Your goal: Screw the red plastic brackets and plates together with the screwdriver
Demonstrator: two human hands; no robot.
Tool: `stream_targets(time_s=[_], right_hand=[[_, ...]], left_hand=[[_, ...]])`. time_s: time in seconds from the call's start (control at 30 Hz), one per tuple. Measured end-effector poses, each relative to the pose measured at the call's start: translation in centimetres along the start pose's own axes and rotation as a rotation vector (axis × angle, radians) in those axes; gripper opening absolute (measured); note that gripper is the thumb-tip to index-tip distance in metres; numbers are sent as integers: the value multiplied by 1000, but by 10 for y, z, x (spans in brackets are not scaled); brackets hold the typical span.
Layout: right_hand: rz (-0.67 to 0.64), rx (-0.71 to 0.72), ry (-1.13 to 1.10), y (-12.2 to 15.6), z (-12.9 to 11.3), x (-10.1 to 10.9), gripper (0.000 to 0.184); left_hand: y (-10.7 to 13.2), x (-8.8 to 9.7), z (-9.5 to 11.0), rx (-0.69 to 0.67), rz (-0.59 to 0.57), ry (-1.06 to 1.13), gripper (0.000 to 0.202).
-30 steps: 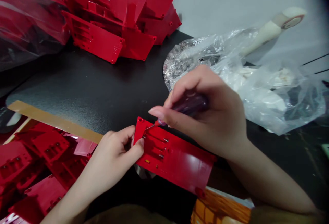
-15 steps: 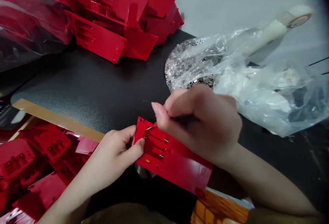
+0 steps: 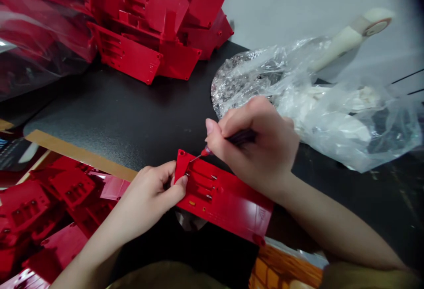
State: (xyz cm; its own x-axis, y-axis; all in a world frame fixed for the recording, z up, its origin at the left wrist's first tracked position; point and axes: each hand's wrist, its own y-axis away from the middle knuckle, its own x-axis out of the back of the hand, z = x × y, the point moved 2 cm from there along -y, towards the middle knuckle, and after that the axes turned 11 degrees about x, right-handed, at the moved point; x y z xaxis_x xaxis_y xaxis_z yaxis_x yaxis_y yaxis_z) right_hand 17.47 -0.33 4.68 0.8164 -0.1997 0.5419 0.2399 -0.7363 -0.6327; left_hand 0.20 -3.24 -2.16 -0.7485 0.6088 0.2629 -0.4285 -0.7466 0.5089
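My left hand pinches the left end of a red plastic panel, its thumb lying on top near the slots. Small metal contacts sit at the ends of the slots in the panel. My right hand is closed around a thin tool with a dark handle, a red collar and a slim metal shaft, which looks like a small screwdriver. The shaft's tip touches or nearly touches the panel by its upper left slot. Most of the handle is hidden inside my fingers.
Similar red panels are stacked at the back, beside a clear bag of red parts. More red panels fill a box at the left. A plastic bag with small metal pieces lies at the right, near a white handle.
My right hand has shifted slightly, and more of the tool's collar and handle now shows. My left hand keeps its hold on the panel. The view has moved a little.
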Motion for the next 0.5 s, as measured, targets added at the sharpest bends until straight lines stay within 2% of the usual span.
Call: stream_targets(time_s=[0.07,0.13,0.23,0.33,0.4,0.5], right_hand=[[53,66,21,-2,6,-1,28],[24,68,14,-3,9,-2,28],[29,114,53,-2,4,-2,30],[21,162,193,0,-6,1,30],[-89,204,258,0,-12,4,30],[-275,273,230,0,-16,6,31]], left_hand=[[1,0,0,-10,9,-10,32],[0,-1,0,-13,1,-6,33],[-1,-1,0,-13,-18,11,31],[-2,0,0,-12,-14,16,28],[-1,-1,-1,-5,-11,13,27],[0,-1,-1,-2,1,-20,32]])
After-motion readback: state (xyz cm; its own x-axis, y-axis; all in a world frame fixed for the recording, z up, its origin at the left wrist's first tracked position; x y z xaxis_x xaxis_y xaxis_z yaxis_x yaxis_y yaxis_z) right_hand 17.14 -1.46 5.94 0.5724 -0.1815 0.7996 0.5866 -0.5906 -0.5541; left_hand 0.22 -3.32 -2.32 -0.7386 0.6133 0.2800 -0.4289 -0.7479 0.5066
